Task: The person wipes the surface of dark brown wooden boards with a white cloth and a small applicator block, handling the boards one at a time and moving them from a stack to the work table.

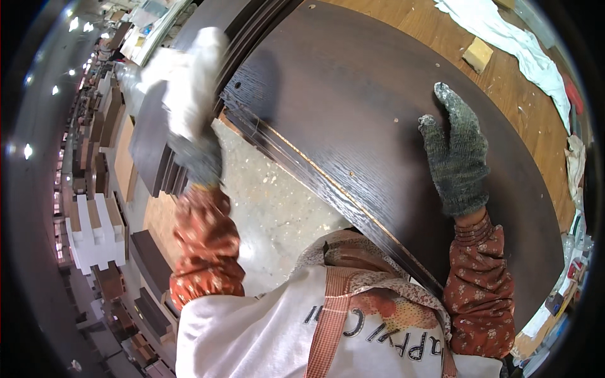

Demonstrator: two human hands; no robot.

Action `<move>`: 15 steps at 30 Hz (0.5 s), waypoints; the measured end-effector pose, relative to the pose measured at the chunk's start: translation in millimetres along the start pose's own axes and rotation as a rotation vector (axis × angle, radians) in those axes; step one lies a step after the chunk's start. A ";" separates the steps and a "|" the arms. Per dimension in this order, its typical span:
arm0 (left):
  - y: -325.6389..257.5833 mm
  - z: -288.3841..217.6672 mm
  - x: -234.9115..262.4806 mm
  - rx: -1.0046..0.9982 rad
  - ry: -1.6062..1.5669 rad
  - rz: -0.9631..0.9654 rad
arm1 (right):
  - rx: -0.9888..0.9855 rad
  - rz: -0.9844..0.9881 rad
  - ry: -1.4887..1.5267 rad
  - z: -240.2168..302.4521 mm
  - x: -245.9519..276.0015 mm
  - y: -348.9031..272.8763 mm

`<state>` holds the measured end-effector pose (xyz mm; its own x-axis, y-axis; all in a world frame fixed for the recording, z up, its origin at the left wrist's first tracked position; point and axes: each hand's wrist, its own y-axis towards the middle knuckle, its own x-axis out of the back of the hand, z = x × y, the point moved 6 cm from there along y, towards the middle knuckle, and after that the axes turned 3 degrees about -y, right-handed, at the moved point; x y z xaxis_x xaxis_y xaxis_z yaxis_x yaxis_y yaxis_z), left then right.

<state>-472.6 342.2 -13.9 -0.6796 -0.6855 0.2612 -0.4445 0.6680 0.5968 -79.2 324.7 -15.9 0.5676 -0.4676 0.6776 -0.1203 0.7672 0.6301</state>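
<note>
A dark brown wood panel (378, 82) lies in front of me, with a pale groove (328, 179) running beside its near edge and a few small holes in its face. My right hand (459, 154), in a dark grey knitted glove worn pale at the fingertips, rests on the panel with its fingers stretched out. My left hand (196, 157), gloved likewise, is raised by the panel's left corner. It grips a white cloth (192, 88), which is smeared by motion. Its fingers are partly hidden by the cloth.
Beyond the panel is a wood-coloured tabletop (413, 38) with a yellowish sponge block (478, 55) and a crumpled white cloth (513, 47). More dark boards (148, 142) are stacked at the left. Stacks of panels (97, 230) stand on the floor farther left.
</note>
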 end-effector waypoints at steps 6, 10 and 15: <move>-141.0 -109.3 -50.8 -0.582 0.414 0.752 | -0.041 0.026 0.057 10.9 -8.7 6.7; -111.8 -91.0 -47.8 -0.581 0.415 0.744 | -0.052 0.047 0.057 13.3 -3.8 10.0; -7.2 10.3 -25.1 -0.280 0.370 0.485 | -0.067 0.029 0.115 18.0 2.0 17.2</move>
<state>-458.4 357.6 -32.6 -0.4974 -0.4139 0.7624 0.0635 0.8592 0.5078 -94.8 329.1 3.1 0.6546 -0.3942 0.6450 -0.0857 0.8091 0.5814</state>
